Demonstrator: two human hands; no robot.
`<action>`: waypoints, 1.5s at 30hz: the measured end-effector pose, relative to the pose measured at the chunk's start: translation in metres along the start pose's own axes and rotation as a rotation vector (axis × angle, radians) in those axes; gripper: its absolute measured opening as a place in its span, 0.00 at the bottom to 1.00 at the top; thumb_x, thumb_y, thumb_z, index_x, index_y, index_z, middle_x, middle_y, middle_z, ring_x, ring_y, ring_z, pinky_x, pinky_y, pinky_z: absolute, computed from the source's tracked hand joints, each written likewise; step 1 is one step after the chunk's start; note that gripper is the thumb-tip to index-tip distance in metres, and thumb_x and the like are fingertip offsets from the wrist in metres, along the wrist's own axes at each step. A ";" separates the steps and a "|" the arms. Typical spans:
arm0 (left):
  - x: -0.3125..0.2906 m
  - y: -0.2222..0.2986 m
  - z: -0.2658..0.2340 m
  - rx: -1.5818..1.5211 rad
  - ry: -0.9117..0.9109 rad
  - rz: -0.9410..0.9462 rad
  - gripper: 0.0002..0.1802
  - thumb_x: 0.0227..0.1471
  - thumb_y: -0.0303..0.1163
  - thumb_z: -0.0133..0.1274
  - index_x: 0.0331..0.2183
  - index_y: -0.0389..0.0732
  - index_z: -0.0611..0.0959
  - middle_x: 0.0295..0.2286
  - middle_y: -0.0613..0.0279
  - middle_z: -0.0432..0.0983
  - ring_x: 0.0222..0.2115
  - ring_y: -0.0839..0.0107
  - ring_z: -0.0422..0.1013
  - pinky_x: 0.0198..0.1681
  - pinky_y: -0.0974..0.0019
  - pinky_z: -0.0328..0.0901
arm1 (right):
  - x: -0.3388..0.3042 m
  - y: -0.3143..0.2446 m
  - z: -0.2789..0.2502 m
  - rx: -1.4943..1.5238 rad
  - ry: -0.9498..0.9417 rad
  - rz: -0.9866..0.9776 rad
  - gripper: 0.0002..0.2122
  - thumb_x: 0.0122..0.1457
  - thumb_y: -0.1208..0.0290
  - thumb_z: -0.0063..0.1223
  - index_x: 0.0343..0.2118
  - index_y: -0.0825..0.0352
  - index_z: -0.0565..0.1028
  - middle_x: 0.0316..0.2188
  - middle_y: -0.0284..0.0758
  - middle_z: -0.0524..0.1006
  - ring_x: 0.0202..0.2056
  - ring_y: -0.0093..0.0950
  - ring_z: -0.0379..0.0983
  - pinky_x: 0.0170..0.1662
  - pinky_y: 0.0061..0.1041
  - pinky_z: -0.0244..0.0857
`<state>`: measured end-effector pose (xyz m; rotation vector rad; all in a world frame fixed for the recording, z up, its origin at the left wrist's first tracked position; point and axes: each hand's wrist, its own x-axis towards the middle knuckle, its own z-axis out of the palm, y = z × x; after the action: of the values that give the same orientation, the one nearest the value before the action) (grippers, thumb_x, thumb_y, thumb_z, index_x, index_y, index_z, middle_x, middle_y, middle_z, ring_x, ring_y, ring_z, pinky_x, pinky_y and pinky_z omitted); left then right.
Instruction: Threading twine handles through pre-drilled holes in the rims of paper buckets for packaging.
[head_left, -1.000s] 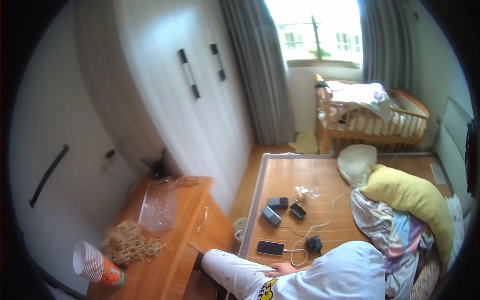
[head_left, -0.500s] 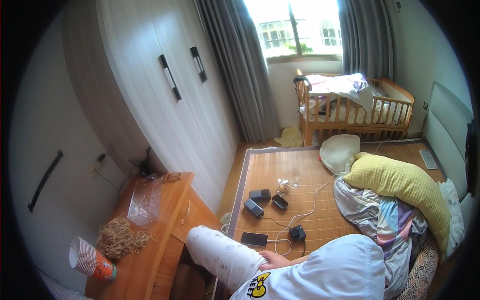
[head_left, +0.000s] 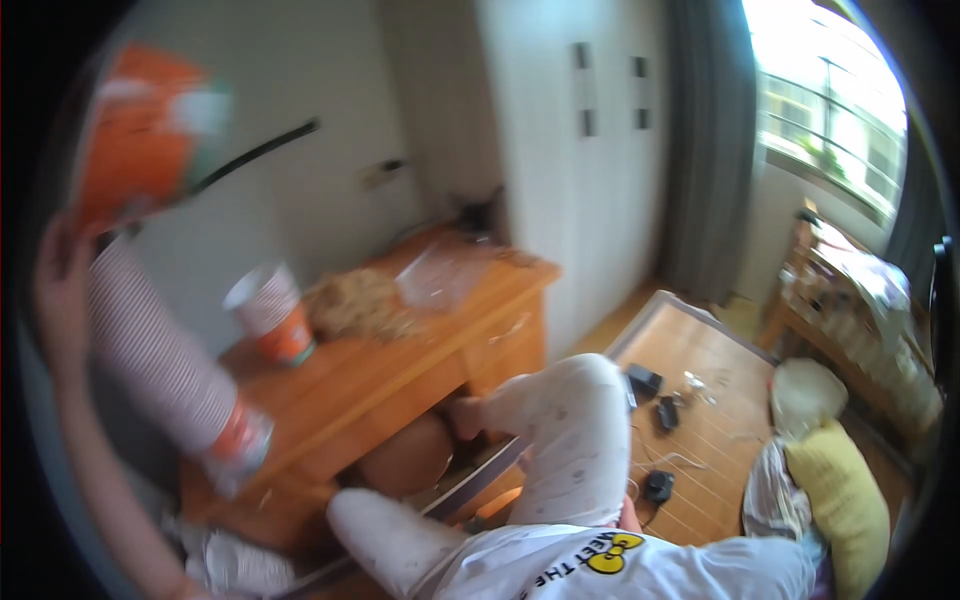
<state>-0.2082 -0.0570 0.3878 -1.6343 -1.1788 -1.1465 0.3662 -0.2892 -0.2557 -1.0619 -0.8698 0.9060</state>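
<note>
My left hand point(head_left: 65, 265) is raised at the far left, its fingers closed on the lower edge of an orange paper cup point(head_left: 140, 140); blur hides whether it is one cup or several. Beside that forearm, a long stack of paper cups point(head_left: 165, 350) slants over the near left end of the desk; I cannot tell whether the hand touches it. A shorter stack of paper cups point(head_left: 275, 315) stands on the desk by a heap of tan rubber bands point(head_left: 355, 305). Only a sliver of my right hand point(head_left: 630, 515) shows beside my thigh, fingers mostly hidden.
The wooden desk point(head_left: 400, 350) also bears a clear plastic box point(head_left: 440, 275). My bent legs point(head_left: 575, 440) are in front of it. To the right is a bed mat point(head_left: 720, 470) with small black devices point(head_left: 658, 487) and a yellow pillow point(head_left: 840, 500). A wooden crib point(head_left: 850, 310) stands beyond.
The view has swung left and blurred. My left hand has come into sight with the orange paper cup, and the long cup stack now shows. My right hand is more hidden than before.
</note>
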 end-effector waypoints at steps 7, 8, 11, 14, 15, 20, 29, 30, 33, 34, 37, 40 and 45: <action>-0.099 0.206 -0.001 -0.839 -0.635 -0.186 0.12 0.49 0.17 0.56 0.39 0.35 0.80 0.35 0.64 0.77 0.40 0.74 0.74 0.47 0.69 0.67 | 0.006 0.015 -0.006 -0.121 -0.168 0.147 0.29 0.53 0.71 0.62 0.57 0.67 0.63 0.50 0.37 0.70 0.52 0.31 0.67 0.57 0.34 0.60; -0.101 0.219 -0.004 -0.869 -0.711 -0.182 0.11 0.50 0.17 0.55 0.39 0.34 0.79 0.35 0.63 0.77 0.40 0.74 0.74 0.47 0.69 0.67 | 0.005 0.016 -0.012 -0.147 -0.169 0.158 0.28 0.53 0.71 0.62 0.56 0.68 0.63 0.49 0.37 0.70 0.51 0.31 0.68 0.57 0.34 0.60; -0.111 0.229 -0.012 -0.994 -0.833 -0.221 0.10 0.51 0.18 0.55 0.39 0.33 0.79 0.35 0.62 0.77 0.40 0.74 0.74 0.48 0.69 0.68 | 0.012 0.021 -0.029 -0.226 -0.178 0.179 0.27 0.53 0.71 0.63 0.54 0.68 0.65 0.47 0.36 0.72 0.49 0.31 0.69 0.55 0.33 0.61; -0.114 0.237 -0.025 -0.899 -0.861 -0.215 0.10 0.51 0.18 0.56 0.38 0.32 0.79 0.35 0.62 0.77 0.39 0.74 0.74 0.48 0.69 0.69 | 0.024 0.029 -0.044 -0.298 -0.158 0.183 0.25 0.52 0.71 0.63 0.53 0.68 0.67 0.45 0.36 0.73 0.48 0.31 0.70 0.54 0.33 0.62; -0.113 0.240 -0.026 -0.879 -0.890 -0.208 0.10 0.50 0.18 0.56 0.38 0.32 0.79 0.35 0.61 0.77 0.39 0.74 0.74 0.48 0.70 0.69 | 0.028 0.030 -0.048 -0.318 -0.140 0.181 0.25 0.52 0.71 0.63 0.52 0.68 0.68 0.45 0.36 0.73 0.47 0.30 0.71 0.53 0.33 0.63; -0.114 0.240 -0.015 -0.779 -0.880 -0.089 0.12 0.47 0.20 0.59 0.38 0.35 0.80 0.35 0.61 0.78 0.39 0.73 0.75 0.47 0.67 0.69 | 0.112 -0.036 -0.078 -0.484 -0.294 -0.395 0.06 0.52 0.73 0.46 0.29 0.67 0.75 0.28 0.36 0.75 0.33 0.30 0.71 0.39 0.30 0.64; -0.138 0.270 0.023 -0.772 -0.752 0.032 0.23 0.40 0.20 0.65 0.42 0.39 0.78 0.35 0.60 0.79 0.38 0.69 0.75 0.46 0.67 0.70 | 0.261 -0.233 0.043 -0.411 -0.143 -1.142 0.04 0.63 0.74 0.45 0.36 0.67 0.70 0.30 0.36 0.73 0.36 0.29 0.67 0.43 0.27 0.62; -0.140 0.272 0.027 -0.774 -0.758 0.039 0.25 0.39 0.19 0.65 0.43 0.39 0.78 0.35 0.61 0.79 0.38 0.69 0.75 0.45 0.67 0.70 | 0.262 -0.242 0.063 -0.376 -0.185 -1.204 0.03 0.63 0.74 0.44 0.34 0.67 0.69 0.29 0.37 0.73 0.35 0.30 0.66 0.41 0.28 0.61; -0.146 0.271 0.032 -0.751 -0.678 0.148 0.23 0.38 0.19 0.65 0.41 0.39 0.79 0.36 0.62 0.79 0.38 0.69 0.75 0.44 0.67 0.69 | 0.258 -0.268 0.127 -0.291 -0.274 -1.461 0.13 0.67 0.65 0.42 0.28 0.68 0.67 0.25 0.37 0.72 0.30 0.34 0.67 0.35 0.31 0.61; -0.148 0.266 0.036 -0.762 -0.681 0.150 0.23 0.38 0.19 0.65 0.41 0.39 0.79 0.36 0.62 0.79 0.38 0.69 0.75 0.44 0.67 0.69 | 0.254 -0.274 0.144 -0.340 -0.324 -1.471 0.14 0.67 0.64 0.42 0.26 0.68 0.67 0.25 0.38 0.72 0.30 0.36 0.67 0.35 0.32 0.61; -0.157 0.254 0.043 -0.816 -0.742 0.164 0.15 0.38 0.17 0.64 0.32 0.40 0.81 0.33 0.64 0.76 0.35 0.69 0.73 0.41 0.67 0.67 | 0.253 -0.288 0.178 -0.282 -0.492 -1.407 0.15 0.66 0.62 0.40 0.29 0.69 0.70 0.33 0.41 0.74 0.36 0.37 0.69 0.41 0.33 0.62; -0.160 0.233 0.050 -0.891 -0.804 0.189 0.14 0.37 0.16 0.63 0.29 0.41 0.80 0.33 0.65 0.76 0.37 0.69 0.73 0.45 0.68 0.68 | 0.254 -0.293 0.207 -0.204 -0.585 -1.149 0.16 0.65 0.62 0.41 0.44 0.72 0.70 0.44 0.42 0.72 0.46 0.36 0.68 0.51 0.33 0.61; -0.169 0.219 0.064 -0.862 -0.788 0.084 0.13 0.39 0.12 0.60 0.26 0.40 0.77 0.36 0.62 0.75 0.41 0.66 0.71 0.47 0.66 0.67 | 0.250 -0.303 0.205 -0.231 -0.606 -0.663 0.17 0.65 0.62 0.47 0.50 0.69 0.69 0.50 0.38 0.71 0.53 0.32 0.66 0.57 0.32 0.58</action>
<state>-0.0094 -0.0911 0.1875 -2.9515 -1.0875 -1.0345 0.3284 -0.0604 0.1221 -0.6027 -1.7397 0.5600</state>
